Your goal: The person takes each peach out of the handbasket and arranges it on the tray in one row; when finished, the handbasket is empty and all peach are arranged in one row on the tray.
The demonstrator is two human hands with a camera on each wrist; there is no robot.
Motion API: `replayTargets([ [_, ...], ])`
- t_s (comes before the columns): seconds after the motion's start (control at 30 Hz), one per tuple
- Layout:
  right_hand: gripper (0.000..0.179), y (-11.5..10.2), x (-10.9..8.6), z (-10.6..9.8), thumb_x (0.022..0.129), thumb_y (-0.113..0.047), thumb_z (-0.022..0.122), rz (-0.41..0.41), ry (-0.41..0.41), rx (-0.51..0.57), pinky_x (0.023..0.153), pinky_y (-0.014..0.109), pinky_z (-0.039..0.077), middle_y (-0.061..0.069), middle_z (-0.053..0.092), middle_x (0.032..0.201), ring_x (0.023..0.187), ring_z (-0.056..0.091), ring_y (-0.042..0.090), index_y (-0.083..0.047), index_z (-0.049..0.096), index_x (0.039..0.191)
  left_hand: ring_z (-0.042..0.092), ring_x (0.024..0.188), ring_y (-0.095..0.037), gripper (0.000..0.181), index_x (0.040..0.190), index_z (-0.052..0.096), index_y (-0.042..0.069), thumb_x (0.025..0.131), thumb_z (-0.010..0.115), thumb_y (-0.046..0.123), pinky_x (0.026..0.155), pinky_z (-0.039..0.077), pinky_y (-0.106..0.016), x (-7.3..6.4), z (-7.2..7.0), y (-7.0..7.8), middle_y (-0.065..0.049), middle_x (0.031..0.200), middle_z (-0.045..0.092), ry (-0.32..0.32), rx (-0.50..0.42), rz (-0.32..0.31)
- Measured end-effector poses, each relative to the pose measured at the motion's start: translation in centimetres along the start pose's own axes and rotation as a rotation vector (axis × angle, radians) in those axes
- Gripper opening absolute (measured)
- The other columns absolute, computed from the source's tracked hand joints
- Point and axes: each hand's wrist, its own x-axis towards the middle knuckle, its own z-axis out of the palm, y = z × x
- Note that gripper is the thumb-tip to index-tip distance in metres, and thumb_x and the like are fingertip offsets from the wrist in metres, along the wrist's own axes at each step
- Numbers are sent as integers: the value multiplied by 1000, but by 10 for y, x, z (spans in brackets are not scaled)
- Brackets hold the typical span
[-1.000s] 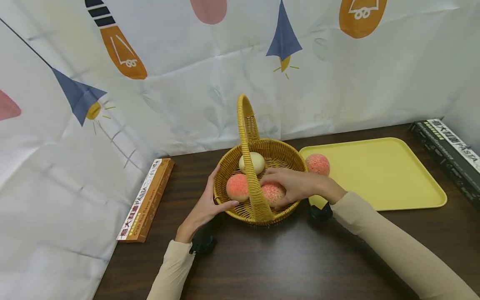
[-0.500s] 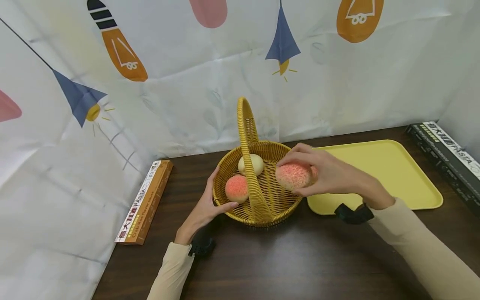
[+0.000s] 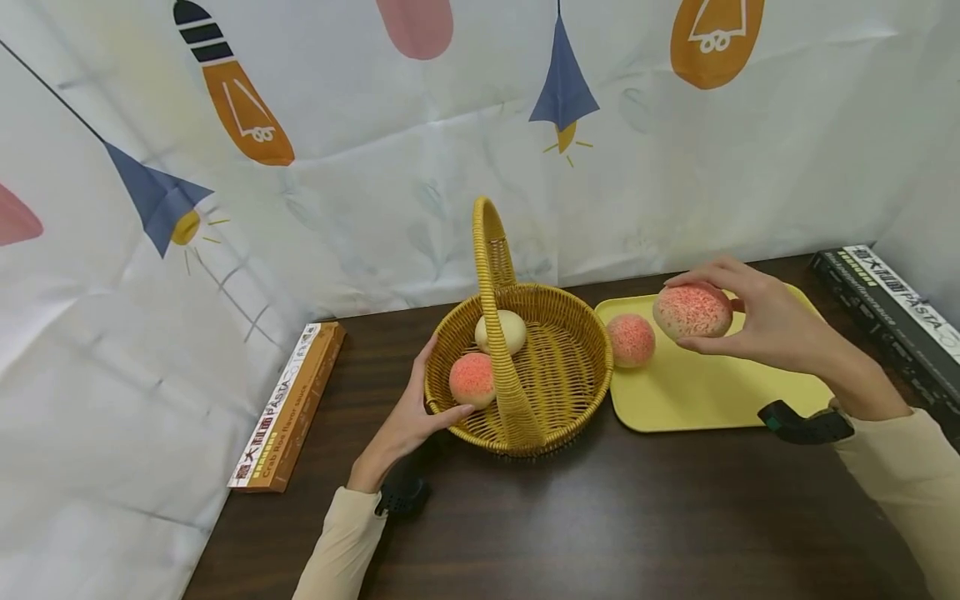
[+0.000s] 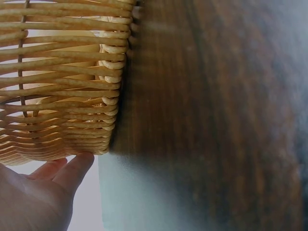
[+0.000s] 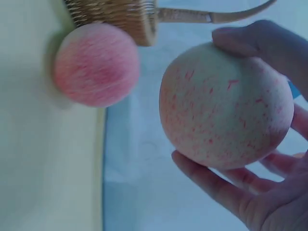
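Observation:
My right hand (image 3: 780,325) holds a pink-speckled peach (image 3: 692,310) above the yellow tray (image 3: 705,400), thumb below and fingers over the top. In the right wrist view the same peach (image 5: 226,106) shows its pale, red-flecked side. Another peach (image 3: 631,342) rests on the tray's left end, by the wicker basket (image 3: 562,375). Inside the basket are a pink peach (image 3: 472,380) and a cream-coloured round fruit (image 3: 514,328), partly behind the handle. My left hand (image 3: 401,425) grips the basket's left side, its thumb at the front rim; its fingers (image 4: 74,171) touch the woven wall.
An orange pasta box (image 3: 288,408) lies on the dark wooden table (image 3: 570,525) at the left. A black pasta box (image 3: 892,317) lies right of the tray. A printed white cloth (image 3: 375,208) hangs behind the table.
My right hand has lifted the speckled peach out of the basket and carried it right, over the tray. My left hand has stayed on the basket.

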Motion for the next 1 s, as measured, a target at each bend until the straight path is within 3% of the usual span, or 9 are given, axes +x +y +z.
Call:
replayTargets([
  [0.17, 63, 20, -5, 9, 71, -13, 97, 84, -9, -77, 69, 24, 45, 4, 63, 115, 92, 51, 11, -16, 72, 129, 21, 157, -33, 114, 169, 0, 31, 91, 83, 34, 120, 22, -63, 1, -1, -1, -8, 173, 7, -7, -4, 11],
  [0.33, 62, 38, -7, 19, 75, -17, 95, 99, -65, -122, 68, 33, 45, 12, 63, 109, 89, 52, 22, -8, 69, 131, 18, 157, -34, 113, 169, 0, 29, 92, 82, 33, 120, 20, -65, 1, -2, -2, -9, 174, 5, -10, 1, 17],
  [0.63, 60, 52, -3, 35, 75, -15, 95, 86, -105, -125, 81, 48, 45, 22, 67, 124, 107, 58, 34, -3, 69, 127, 14, 158, -32, 113, 169, 0, 31, 91, 82, 33, 121, 18, -66, 2, -1, -2, -7, 174, 3, -7, 2, 17],
  [0.87, 62, 58, 3, 40, 80, -17, 92, 161, -158, -117, 93, 63, 44, 29, 62, 128, 118, 54, 46, 3, 64, 132, 16, 158, -32, 114, 169, 0, 29, 91, 83, 31, 121, 19, -65, 2, -1, -1, -8, 174, 5, -6, -3, 26],
  [1.0, 65, 60, 5, 39, 81, -13, 90, 134, -195, -96, 96, 66, 42, 31, 58, 132, 124, 49, 49, 4, 62, 137, 18, 157, -32, 114, 169, -1, 29, 91, 83, 30, 121, 20, -63, 1, -1, 0, -8, 173, 6, -8, -10, 29],
])
